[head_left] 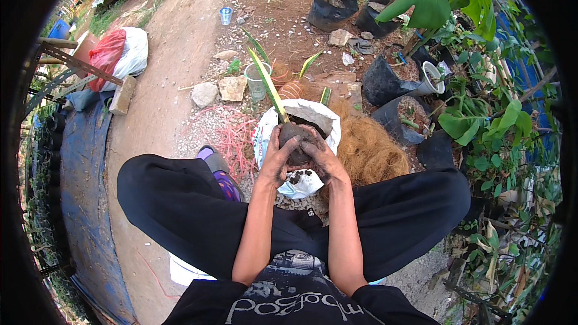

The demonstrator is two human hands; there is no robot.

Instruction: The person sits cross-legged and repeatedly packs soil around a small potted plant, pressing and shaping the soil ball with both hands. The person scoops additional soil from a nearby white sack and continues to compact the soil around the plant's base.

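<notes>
Both of my hands, smeared with dark soil, are cupped around a dark ball of soil [296, 138]. My left hand [277, 159] presses its left side, and my right hand [325, 159] presses the right. A long green leaf with yellow edges [271, 87] rises out of the ball, leaning left. Beneath the hands stands an open white sack [327, 120] with dark soil inside. Just beyond it, a brown wrapped ball [292, 90] sits beside a clear plastic cup [256, 87]; a similar short leaf [310, 64] stands behind.
Brown coconut fibre [376, 150] is heaped right of the sack. Tangled pink string [232, 138] lies on gravel to the left, near stones [232, 88]. Black plant bags [391, 81] and leafy plants [475, 120] line the right side. A blue tarp [90, 204] lies far left.
</notes>
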